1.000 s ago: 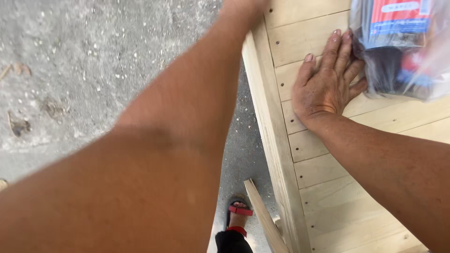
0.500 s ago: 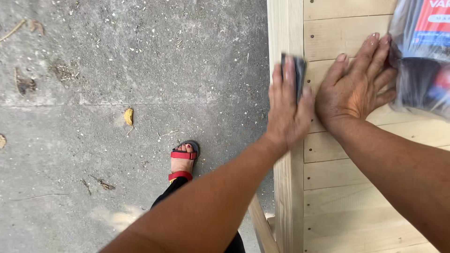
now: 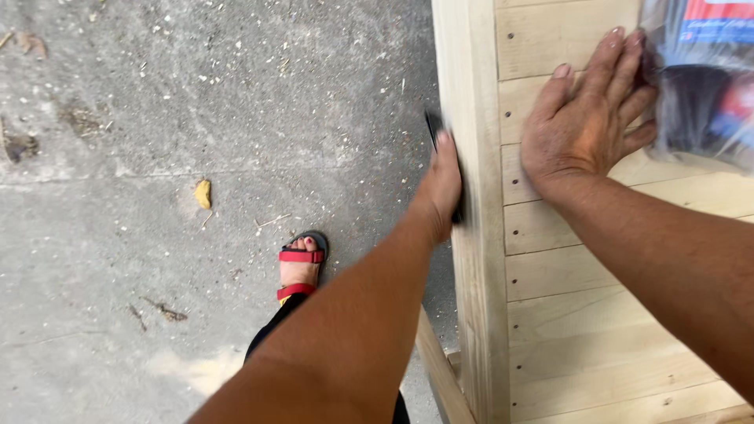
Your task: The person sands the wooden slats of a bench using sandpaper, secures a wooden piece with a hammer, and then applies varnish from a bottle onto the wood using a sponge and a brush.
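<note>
The left hand (image 3: 441, 188) gripped a dark sanding pad (image 3: 434, 129), pressing it flat against the outer side of the wooden frame's rail (image 3: 471, 235). The right hand (image 3: 585, 118) lay open, palm down, on the slats (image 3: 573, 314). Its fingertips touched a plastic-wrapped can (image 3: 699, 86) at 2 o'clock. A red sandal (image 3: 302, 263) stood on concrete (image 3: 157, 157) at 7 o'clock.
</note>
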